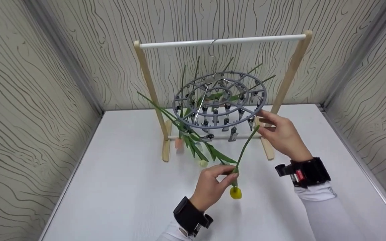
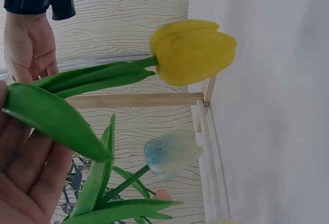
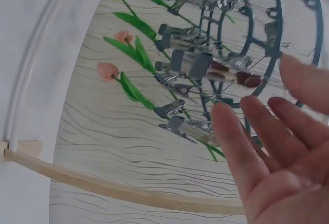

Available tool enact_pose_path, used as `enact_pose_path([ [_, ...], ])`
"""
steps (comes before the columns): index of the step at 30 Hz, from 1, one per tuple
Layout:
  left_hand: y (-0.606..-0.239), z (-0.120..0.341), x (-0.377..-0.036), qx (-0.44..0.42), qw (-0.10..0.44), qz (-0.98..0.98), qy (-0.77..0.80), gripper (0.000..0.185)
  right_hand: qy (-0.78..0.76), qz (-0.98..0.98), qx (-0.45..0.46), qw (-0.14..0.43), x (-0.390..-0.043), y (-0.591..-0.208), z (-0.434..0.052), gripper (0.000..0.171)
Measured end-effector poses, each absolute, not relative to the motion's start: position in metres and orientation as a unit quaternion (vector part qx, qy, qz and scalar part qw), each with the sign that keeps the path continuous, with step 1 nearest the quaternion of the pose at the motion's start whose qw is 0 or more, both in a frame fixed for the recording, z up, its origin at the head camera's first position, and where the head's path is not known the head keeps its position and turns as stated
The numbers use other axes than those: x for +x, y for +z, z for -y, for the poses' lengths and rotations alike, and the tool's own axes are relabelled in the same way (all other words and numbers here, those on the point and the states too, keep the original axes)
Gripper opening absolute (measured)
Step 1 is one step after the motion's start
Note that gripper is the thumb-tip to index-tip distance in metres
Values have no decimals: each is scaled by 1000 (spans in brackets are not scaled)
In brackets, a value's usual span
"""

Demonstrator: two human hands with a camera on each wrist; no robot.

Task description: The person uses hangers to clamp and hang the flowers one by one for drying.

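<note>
My left hand [image 1: 211, 187] pinches the green stem of a yellow tulip [image 1: 235, 193] just above its flower. The bloom hangs down, and the stem's bare end rises toward my right hand [image 1: 281, 135]. In the left wrist view, the yellow tulip [image 2: 193, 53] is large, with a broad leaf across my palm. My right hand is at the near right rim of a grey round clip hanger [image 1: 209, 127], its fingertips beside a clip [image 1: 251, 124]. In the right wrist view, its fingers [image 3: 234, 136] are extended and apart near the hanging clips [image 3: 190, 67].
A wooden stand with a white rod [image 1: 179, 43] carries the hanger by its hook. Several tulips hang head-down from its left and far sides, among them a pink tulip [image 3: 108, 71] and a blue-white tulip [image 2: 172, 153]. The stand rests on a white table [image 1: 119, 187] between patterned walls.
</note>
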State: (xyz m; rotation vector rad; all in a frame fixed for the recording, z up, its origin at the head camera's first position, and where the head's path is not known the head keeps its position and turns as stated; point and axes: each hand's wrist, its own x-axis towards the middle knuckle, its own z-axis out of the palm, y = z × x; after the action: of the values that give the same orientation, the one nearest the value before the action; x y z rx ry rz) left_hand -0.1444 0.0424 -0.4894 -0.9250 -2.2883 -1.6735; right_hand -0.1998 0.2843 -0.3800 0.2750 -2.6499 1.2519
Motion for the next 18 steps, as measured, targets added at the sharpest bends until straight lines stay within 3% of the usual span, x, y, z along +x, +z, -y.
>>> enact_pose_path([
  [4, -488, -43, -144, -308, 78, 765, -560, 24, 410, 906, 94, 42, -214, -374, -288, 42],
  [9, -488, -41, -145, -309, 87, 766, -558, 24, 376, 916, 122, 71, -221, -374, -291, 18],
  [18, -487, -37, -147, -306, 88, 762, -565, 24, 382, 915, 119, 45, -220, -376, -288, 20],
])
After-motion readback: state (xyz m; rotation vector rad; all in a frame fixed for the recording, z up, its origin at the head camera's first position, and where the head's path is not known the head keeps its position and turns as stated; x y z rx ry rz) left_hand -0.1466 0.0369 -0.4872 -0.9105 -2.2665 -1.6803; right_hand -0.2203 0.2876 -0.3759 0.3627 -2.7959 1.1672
